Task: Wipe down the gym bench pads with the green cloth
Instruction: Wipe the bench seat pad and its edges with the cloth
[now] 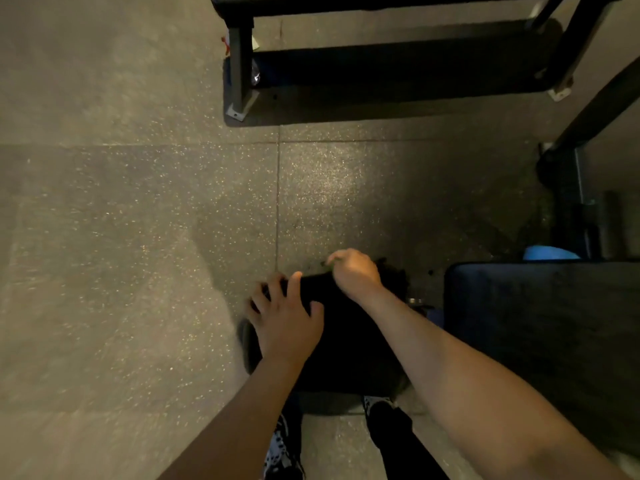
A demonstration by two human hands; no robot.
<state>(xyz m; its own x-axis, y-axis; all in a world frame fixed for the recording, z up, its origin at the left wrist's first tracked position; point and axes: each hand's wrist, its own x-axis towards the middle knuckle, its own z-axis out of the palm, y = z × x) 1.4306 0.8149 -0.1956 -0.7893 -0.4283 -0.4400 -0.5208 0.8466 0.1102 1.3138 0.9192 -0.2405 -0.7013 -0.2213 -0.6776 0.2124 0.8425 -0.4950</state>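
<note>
Both hands are down on a dark, bag-like object on the speckled rubber floor, right in front of the person's feet. The left hand lies over its near-left top edge, fingers spread and bent over the rim, pressing or steadying it more than clutching. The right hand reaches to the far edge with fingers curled, pinching something small there, perhaps a zip pull or a fold of fabric; it is too dark and blurred to be sure.

And the green cloth? No green shows anywhere in this view. My guess is that it sits inside the dark object and the hands are working to get at it, but I cannot tell.

Now the relation that matters: the nearest bench pad lies just to the right of the hands, its long axis running away to the right, its rounded end closest to the right forearm. So the right hand is the nearer one for a first wipe. A second bench stands well beyond, across the top of the view.

Count: two hands, one dark object, two benches in sight, zero cloths visible. Wiping has not begun.
</note>
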